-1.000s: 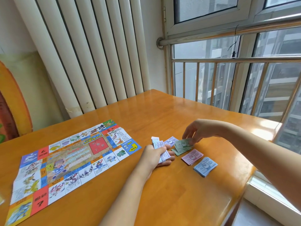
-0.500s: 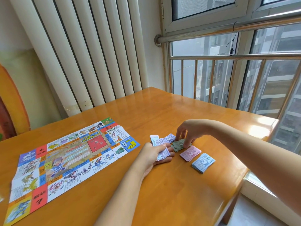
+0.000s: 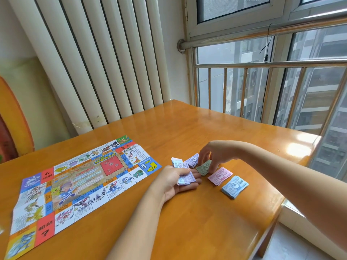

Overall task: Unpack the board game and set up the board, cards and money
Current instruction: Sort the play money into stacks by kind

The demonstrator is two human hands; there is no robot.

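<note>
Wooden worktop [image 3: 187,222] with green pile [image 3: 203,169] pinched by curled fingers of right hand [image 3: 216,154], sat between purple pile [image 3: 193,160] and pink pile [image 3: 220,175], just right of left hand [image 3: 174,182] gripping the unsorted wad [image 3: 185,177], so next note's probably a short hop rightward.

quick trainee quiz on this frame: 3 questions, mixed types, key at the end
1. True or false: the board lies unfolded on the table.
2. Which colour pile does the right hand pinch? A blue, B green, C pink.
3. Fill in: the left hand holds a stack of ____.
Key: 1 true; 2 B, the green pile; 3 notes.
</note>
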